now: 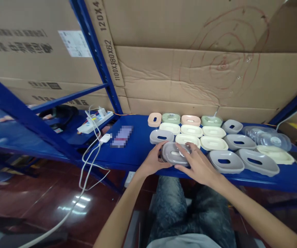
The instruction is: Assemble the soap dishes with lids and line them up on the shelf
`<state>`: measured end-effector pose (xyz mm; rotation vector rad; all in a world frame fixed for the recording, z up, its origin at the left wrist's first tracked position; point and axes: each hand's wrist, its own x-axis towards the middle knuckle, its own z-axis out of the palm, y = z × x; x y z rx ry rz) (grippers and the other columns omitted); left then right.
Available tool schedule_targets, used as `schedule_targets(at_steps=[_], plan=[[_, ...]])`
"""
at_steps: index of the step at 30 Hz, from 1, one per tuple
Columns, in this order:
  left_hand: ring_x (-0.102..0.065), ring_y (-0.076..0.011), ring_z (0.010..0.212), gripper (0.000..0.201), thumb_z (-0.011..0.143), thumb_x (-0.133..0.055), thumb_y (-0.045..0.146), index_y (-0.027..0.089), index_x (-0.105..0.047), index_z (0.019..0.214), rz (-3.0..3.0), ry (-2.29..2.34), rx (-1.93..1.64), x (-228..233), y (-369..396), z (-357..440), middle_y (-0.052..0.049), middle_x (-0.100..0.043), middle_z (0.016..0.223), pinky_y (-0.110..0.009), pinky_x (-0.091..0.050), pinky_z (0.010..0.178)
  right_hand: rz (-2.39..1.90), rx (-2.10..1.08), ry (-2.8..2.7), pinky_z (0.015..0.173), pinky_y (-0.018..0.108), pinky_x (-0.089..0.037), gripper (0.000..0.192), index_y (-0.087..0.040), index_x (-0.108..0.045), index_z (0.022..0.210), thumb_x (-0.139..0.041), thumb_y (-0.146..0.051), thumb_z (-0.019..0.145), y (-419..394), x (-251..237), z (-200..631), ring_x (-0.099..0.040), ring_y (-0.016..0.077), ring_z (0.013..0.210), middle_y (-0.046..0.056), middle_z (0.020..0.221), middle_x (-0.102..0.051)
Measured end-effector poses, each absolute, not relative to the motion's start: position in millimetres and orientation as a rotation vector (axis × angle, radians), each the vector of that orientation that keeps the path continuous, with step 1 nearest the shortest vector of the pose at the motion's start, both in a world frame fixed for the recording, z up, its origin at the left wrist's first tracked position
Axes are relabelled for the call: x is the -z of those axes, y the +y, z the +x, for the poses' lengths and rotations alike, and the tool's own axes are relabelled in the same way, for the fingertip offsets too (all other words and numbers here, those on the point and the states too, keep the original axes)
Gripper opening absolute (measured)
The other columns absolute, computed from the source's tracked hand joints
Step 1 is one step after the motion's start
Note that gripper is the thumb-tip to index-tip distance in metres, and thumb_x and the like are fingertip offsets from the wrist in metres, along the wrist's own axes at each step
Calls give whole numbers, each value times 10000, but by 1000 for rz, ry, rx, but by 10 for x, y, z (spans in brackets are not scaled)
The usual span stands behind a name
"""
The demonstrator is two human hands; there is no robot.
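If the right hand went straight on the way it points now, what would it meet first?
The right hand would probably first meet the grey dish that it seems to be touching; the exact depth is unclear.

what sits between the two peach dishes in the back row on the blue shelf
In the head view, a green oval dish sits between the left peach dish and the right peach dish.
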<state>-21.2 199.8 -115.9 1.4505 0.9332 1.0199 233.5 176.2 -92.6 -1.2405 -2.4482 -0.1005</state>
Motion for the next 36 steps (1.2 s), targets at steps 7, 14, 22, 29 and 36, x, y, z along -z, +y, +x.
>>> schedule_targets(at_steps=[7,14,22,29,36], plan=[[-675,-378,1293,1005,666,-1018,274,224,-539,1547,1472,941,-1037,1186,1987,-205,-201,-602,1550,-455,-648,933,-1240,116,-2422,1124,584,-545,827,-259,-370,1746,-563,-661,1050,1876,985,2266,-566,446,1399,250,1504,-486],[-693,-364,1266,996,680,-1006,274,218,-535,1556,1483,945,-1036,1217,1993,-208,-200,-624,1535,-421,-642,904,-1246,98,-2402,1135,585,-536,805,-274,-400,1734,-560,-666,1049,1923,1023,2216,-544,436,1398,234,1483,-484],[-687,-366,1284,995,688,-1000,273,211,-525,1561,1509,885,-1025,1217,2013,-222,-201,-627,1536,-448,-633,954,-1309,205,-2420,1060,585,-560,813,-275,-395,1735,-561,-673,1046,1850,983,2150,-573,444,1320,245,1432,-522],[-713,-365,1255,1019,669,-1019,282,236,-550,1573,1512,851,-1021,1225,2012,-223,-198,-629,1537,-473,-630,969,-1322,386,-2488,993,576,-558,815,-231,-371,1745,-537,-645,1063,1816,941,2134,-610,448,1213,279,1397,-560],[-727,-352,1228,1030,661,-1026,284,235,-555,1575,1525,885,-1053,1240,2004,-219,-188,-644,1526,-446,-639,948,-1295,401,-2490,1021,556,-542,821,-230,-355,1749,-533,-647,1065,1802,955,2129,-590,429,1216,281,1426,-540]])
